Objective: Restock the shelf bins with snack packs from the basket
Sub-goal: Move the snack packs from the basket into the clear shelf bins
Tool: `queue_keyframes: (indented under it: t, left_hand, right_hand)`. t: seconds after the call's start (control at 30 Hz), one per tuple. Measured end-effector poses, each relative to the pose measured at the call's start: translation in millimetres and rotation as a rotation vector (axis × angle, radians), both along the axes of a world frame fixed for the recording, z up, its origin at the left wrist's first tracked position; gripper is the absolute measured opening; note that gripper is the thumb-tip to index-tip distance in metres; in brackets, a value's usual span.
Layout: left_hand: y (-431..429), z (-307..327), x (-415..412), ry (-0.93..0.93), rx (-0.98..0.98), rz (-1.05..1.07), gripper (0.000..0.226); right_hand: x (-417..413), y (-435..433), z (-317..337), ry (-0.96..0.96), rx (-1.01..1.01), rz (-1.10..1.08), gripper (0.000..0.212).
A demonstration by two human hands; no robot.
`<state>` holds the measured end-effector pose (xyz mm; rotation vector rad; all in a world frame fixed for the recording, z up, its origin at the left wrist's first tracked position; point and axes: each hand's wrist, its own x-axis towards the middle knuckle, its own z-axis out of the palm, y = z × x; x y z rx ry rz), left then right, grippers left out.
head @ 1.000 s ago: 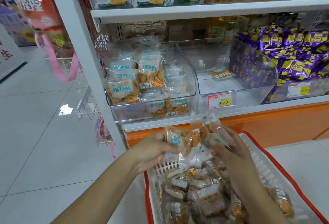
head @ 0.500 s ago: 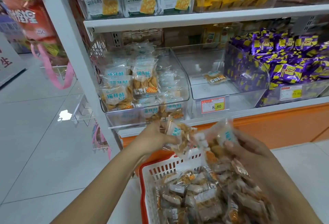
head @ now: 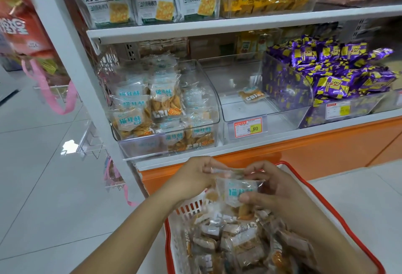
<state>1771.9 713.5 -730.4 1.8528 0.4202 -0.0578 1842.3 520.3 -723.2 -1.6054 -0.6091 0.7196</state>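
- The basket (head: 167, 247) lay nearest, heaped with packs (head: 228, 241) within easy reach.
- Just above it, both hands gripped one pack (head: 237, 191). The left hand (head: 193, 178) pinched its top edge and the right hand (head: 276, 189) curled round its side, probably to steady it for the lift.
- Beyond the basket, the left bin (head: 141, 145) looked full. The middle bin (head: 239, 73) held a lone pack (head: 253, 95), so it seemed the likely target.

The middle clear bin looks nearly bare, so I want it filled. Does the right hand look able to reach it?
Probably yes: the middle clear bin is open-topped with nothing between it and the right hand, though that hand and the left hand grip a snack pack.
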Motion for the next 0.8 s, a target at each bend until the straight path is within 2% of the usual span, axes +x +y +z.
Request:
queue_keyframes:
  t: [0.03,0.1,0.2,0.27,0.37,0.43,0.57,0.67,0.8]
  left_hand:
    - [-1,3,-1,-0.024,-0.051,0.009,0.018]
    - [-1,8,-5,-0.045,-0.119,-0.029,0.054]
    - [-3,16,-10,-0.108,-0.249,-0.129,0.077]
    - [-7,20,-10,-0.095,-0.289,-0.145,0.074]
    - [-11,22,-5,-0.097,-0.264,-0.035,0.070]
    - [-10,26,-6,-0.143,-0.270,0.035,0.066]
    - [3,41,-11,-0.249,-0.232,0.081,0.056]
    - [12,58,-17,-0.288,-0.109,0.063,0.061]
    - [27,79,-25,-0.347,0.066,0.107,0.060]
  right_hand:
    - [-2,1,1,0.002,0.024,-0.021,0.050]
    - [-3,3,3,-0.024,0.058,-0.073,0.050]
    - [-2,6,3,-0.038,0.148,-0.169,0.055]
    - [-2,9,3,-0.094,0.199,-0.249,0.061]
    - [-3,16,0,-0.227,0.217,-0.331,0.062]
    - [0,21,-2,-0.242,0.197,-0.281,0.064]
    - [10,33,1,-0.071,0.174,-0.036,0.086]
    - [12,46,18,-0.058,0.156,0.118,0.071]
    - [18,72,45,-0.049,0.163,0.191,0.059]
